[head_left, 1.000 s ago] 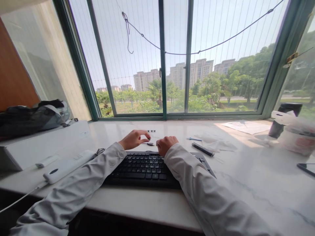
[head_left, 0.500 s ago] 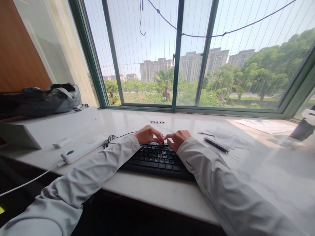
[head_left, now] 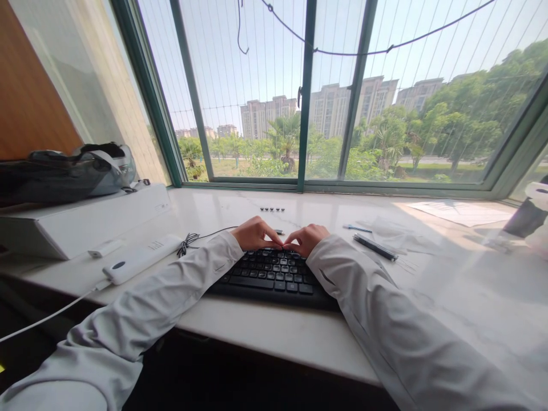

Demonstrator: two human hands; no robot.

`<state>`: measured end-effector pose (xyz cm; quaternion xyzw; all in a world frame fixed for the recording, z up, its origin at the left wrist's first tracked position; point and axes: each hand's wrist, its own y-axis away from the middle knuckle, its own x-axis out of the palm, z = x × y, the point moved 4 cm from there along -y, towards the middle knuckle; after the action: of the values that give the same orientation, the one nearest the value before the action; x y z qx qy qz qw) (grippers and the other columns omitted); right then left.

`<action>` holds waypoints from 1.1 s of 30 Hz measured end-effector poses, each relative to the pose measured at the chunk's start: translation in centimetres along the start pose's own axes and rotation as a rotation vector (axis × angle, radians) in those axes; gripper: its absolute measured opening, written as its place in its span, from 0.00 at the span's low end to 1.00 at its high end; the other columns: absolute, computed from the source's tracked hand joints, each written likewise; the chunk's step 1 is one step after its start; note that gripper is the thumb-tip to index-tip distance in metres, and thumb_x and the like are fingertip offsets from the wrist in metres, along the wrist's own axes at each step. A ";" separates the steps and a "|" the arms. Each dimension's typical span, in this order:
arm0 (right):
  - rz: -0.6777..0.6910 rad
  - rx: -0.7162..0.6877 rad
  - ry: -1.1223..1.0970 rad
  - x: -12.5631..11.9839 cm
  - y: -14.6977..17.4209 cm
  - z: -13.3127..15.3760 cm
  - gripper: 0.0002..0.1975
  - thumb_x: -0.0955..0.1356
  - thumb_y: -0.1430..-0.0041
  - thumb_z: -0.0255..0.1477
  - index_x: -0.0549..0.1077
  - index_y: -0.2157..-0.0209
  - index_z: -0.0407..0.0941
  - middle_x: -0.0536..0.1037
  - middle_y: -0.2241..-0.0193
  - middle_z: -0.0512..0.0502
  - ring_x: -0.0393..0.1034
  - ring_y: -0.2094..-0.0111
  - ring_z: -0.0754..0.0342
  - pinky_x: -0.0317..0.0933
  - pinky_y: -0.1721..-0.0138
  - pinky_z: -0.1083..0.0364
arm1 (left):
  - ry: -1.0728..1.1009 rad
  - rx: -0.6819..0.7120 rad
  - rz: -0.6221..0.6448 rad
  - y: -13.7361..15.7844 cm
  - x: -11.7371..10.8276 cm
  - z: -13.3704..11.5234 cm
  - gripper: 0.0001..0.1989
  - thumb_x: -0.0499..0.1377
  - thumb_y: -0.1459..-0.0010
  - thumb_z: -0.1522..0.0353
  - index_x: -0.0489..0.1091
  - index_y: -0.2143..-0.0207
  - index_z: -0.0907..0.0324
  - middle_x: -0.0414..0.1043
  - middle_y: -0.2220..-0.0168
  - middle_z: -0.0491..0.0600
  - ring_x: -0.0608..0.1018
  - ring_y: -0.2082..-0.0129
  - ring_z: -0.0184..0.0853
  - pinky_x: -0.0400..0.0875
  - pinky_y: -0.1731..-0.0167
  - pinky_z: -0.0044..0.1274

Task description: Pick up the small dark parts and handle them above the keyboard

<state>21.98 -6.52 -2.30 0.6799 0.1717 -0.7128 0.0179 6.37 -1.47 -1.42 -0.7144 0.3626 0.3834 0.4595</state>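
Note:
A black keyboard (head_left: pixel 274 281) lies on the white marble sill, its far rows partly hidden by my hands. Over its far edge my left hand (head_left: pixel 257 234) has thumb and fingers pinched together. My right hand (head_left: pixel 309 238) meets it there, also pinched, so that the fingertips of both nearly touch. Whatever lies between the fingertips is too small to make out. Beyond my hands, several small black keycaps (head_left: pixel 272 209) stand in a row. A cable's plug (head_left: pixel 279 232) shows just behind my fingers.
On the left are a white power strip (head_left: pixel 143 260), a bundled black cable (head_left: pixel 188 244) and a white box (head_left: pixel 85 225) bearing a dark bag (head_left: pixel 68 174). To the right lie a black pen (head_left: pixel 375 247), a blue-tipped stick (head_left: pixel 358 228), clear plastic (head_left: pixel 391 234) and paper (head_left: pixel 460 212).
Both hands stay at the keyboard's far edge, fingertips now drawn closer together and lower. The plug behind them has come into clearer sight. The whole view has shifted slightly.

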 end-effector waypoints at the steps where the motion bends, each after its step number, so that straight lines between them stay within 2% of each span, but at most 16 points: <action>1: 0.004 -0.001 -0.006 0.0 0.0 0.0 0.15 0.64 0.44 0.47 0.79 0.60 0.60 0.80 0.67 0.51 0.73 0.64 0.51 0.60 0.64 0.56 | -0.025 0.003 -0.005 0.0 -0.1 -0.1 0.12 0.63 0.47 0.60 0.81 0.66 0.57 0.65 0.88 0.43 0.59 0.86 0.22 0.54 0.82 0.17; 10: 0.076 0.053 -0.100 -0.1 0.1 0.2 0.15 0.67 0.45 0.46 0.79 0.59 0.57 0.79 0.69 0.52 0.72 0.67 0.55 0.59 0.67 0.58 | -0.088 0.056 0.033 0.0 -0.1 -0.6 0.12 0.61 0.44 0.61 0.80 0.62 0.57 0.64 0.88 0.43 0.59 0.86 0.22 0.54 0.82 0.17; 18: 0.044 0.035 -0.134 0.2 -0.2 -0.1 0.16 0.67 0.47 0.47 0.79 0.61 0.55 0.79 0.72 0.52 0.71 0.69 0.56 0.57 0.70 0.58 | -0.103 0.011 0.003 0.2 -0.1 -0.2 0.12 0.61 0.45 0.60 0.80 0.63 0.56 0.66 0.87 0.43 0.62 0.85 0.22 0.54 0.81 0.17; 23: 0.057 0.024 -0.108 0.4 -0.4 -0.2 0.16 0.67 0.47 0.47 0.79 0.61 0.57 0.79 0.71 0.53 0.72 0.68 0.55 0.58 0.69 0.58 | -0.081 0.027 0.015 0.1 -0.2 -0.6 0.13 0.61 0.45 0.59 0.81 0.64 0.57 0.70 0.85 0.45 0.63 0.85 0.22 0.56 0.81 0.17; 28: 0.049 -0.003 -0.065 0.1 -0.1 0.0 0.15 0.67 0.46 0.46 0.79 0.61 0.58 0.79 0.69 0.53 0.72 0.67 0.55 0.60 0.66 0.57 | -0.122 0.033 0.015 0.1 -0.2 -0.6 0.12 0.62 0.45 0.60 0.81 0.65 0.56 0.69 0.86 0.44 0.64 0.86 0.23 0.56 0.80 0.16; 33: 0.044 -0.013 -0.027 0.1 -0.2 0.0 0.14 0.66 0.46 0.46 0.78 0.60 0.59 0.80 0.67 0.53 0.72 0.66 0.55 0.60 0.65 0.57 | -0.231 0.097 0.063 0.5 -0.6 -1.5 0.11 0.61 0.47 0.66 0.80 0.61 0.51 0.67 0.87 0.43 0.66 0.86 0.24 0.55 0.81 0.17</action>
<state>21.92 -6.32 -2.38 0.6736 0.1612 -0.7202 0.0403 6.01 -2.89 -0.61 -0.6308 0.3478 0.4594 0.5196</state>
